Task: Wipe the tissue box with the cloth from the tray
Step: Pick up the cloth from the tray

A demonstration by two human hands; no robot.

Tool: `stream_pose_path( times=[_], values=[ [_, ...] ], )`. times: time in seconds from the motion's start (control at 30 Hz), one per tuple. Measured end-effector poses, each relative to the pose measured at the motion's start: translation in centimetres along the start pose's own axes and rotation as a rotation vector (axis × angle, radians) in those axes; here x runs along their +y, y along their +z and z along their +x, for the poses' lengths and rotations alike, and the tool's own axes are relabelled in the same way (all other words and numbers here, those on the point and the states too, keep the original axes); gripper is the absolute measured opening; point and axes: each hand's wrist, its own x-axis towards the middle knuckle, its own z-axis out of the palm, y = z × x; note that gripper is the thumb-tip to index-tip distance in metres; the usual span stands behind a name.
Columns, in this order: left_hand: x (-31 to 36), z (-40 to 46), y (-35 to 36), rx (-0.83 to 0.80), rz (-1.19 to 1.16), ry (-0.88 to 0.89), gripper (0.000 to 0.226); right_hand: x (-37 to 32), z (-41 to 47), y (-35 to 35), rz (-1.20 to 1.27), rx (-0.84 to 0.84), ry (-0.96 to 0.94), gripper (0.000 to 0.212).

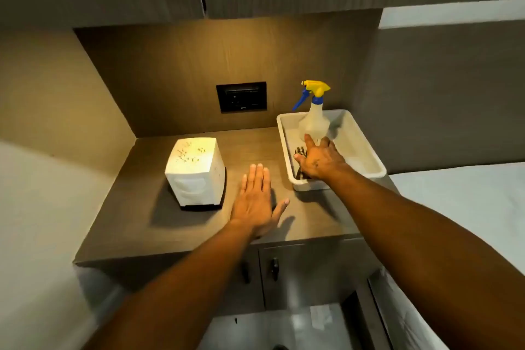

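A white tissue box with small specks on its top stands on the left of the wooden counter. A white tray sits on the right of the counter. Inside its near left corner lies a dark patterned cloth, mostly hidden under my right hand. That hand reaches into the tray and rests over the cloth, fingers spread; whether it grips the cloth I cannot tell. My left hand lies flat on the counter between the box and the tray, fingers together, holding nothing.
A spray bottle with a yellow and blue trigger stands in the tray's far end, just beyond my right hand. A black wall socket is set in the back panel. Cabinet doors with dark handles lie below the counter's front edge.
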Motion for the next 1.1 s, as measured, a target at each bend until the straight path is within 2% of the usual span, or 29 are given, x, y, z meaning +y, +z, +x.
stream_pose_path(
  times=[0.13, 0.27, 0.6, 0.77, 1.0, 1.1],
  values=[
    [-0.9, 1.2, 1.5, -0.117, -0.064, -0.028, 0.096, -0.7, 2.8, 1.8, -0.001, -0.124, 0.042, 0.066],
    [-1.2, 2.4, 2.1, -0.147, -0.106, -0.014, 0.095, -0.8, 4.2, 3.5, -0.086, -0.215, 0.092, 0.069],
    [-2.0, 4.2, 2.9, -0.107, -0.092, -0.009, 0.096, -1.1, 5.3, 5.3, -0.111, -0.112, 0.176, 0.065],
    [-2.2, 4.4, 2.2, -0.143, -0.077, 0.009, 0.096, -1.0, 5.3, 3.8, 0.120, -0.051, 0.244, 0.047],
    [-1.7, 4.5, -2.9, -0.024, -0.055, 0.015, 0.095, -3.4, 4.7, -2.4, 0.194, 0.083, 0.024, 0.049],
    [-1.4, 3.4, -5.4, 0.059, -0.044, 0.014, 0.091, -6.0, 3.9, -4.3, 0.166, 0.108, -0.184, 0.043]
  ],
)
